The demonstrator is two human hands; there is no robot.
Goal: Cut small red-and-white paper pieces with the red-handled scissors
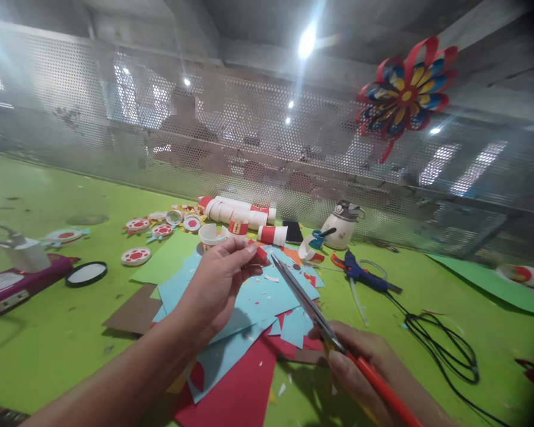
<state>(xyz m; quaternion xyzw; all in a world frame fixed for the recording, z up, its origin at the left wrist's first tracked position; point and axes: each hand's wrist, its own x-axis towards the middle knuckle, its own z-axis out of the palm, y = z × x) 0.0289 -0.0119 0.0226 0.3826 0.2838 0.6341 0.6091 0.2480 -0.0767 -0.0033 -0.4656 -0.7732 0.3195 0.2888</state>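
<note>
Between the thumb and fingers of my left hand [222,276] is a small red piece of paper [258,254]. My right hand [356,356] grips a pair of scissors [305,299] with red-orange handles, their long blades pointing up and left. The blade tips lie just right of the red piece; whether they touch it I cannot tell. Beneath both hands lie light-blue paper sheets [249,302] strewn with small scraps. A dark red sheet [244,385] shows nearer to me, and a brown sheet [133,311] sticks out at the left.
Paper cups [273,235] and a cup stack [235,210] lie behind the sheets. Round red-and-white paper pieces [136,256] are at left, near a purple power strip [22,284]. A blue glue gun [365,276], its black cable [445,350] and a jug [342,228] are at right.
</note>
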